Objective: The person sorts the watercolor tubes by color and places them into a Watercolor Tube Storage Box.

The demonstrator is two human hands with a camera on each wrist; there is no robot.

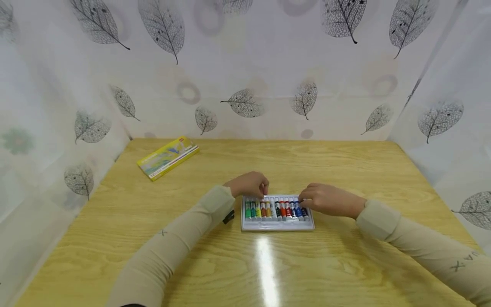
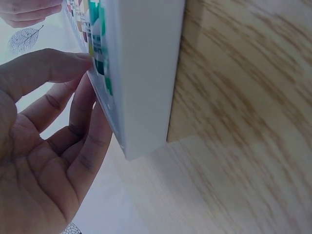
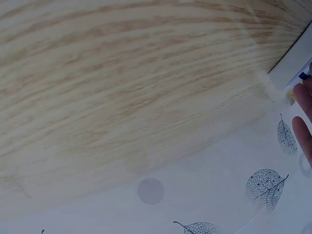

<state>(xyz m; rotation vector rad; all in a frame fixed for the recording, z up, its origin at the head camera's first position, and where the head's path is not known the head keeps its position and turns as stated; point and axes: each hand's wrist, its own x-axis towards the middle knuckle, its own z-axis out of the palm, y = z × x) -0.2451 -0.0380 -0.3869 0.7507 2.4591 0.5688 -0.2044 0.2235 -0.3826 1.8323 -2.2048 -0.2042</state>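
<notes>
A white plastic tray (image 1: 277, 225) of small paint tubes lies on the table in front of me. Green, yellow and brown tubes fill its left part; red, blue and dark tubes fill the right. My left hand (image 1: 247, 184) pinches the tray's far edge: in the left wrist view the thumb (image 2: 73, 66) rests inside, beside the green tubes (image 2: 99, 36), with the other fingers bent behind the rim. My right hand (image 1: 331, 200) reaches over the far right corner, fingertips at the dark blue tubes (image 1: 301, 209). Its grip is mostly outside the right wrist view; I cannot tell whether it pinches anything.
A flat yellow paint box (image 1: 168, 157) lies at the back left of the wooden table (image 1: 215, 264). White curtains (image 1: 249, 64) with a leaf print hang behind and at both sides. A small black item (image 1: 228, 217) shows at my left cuff.
</notes>
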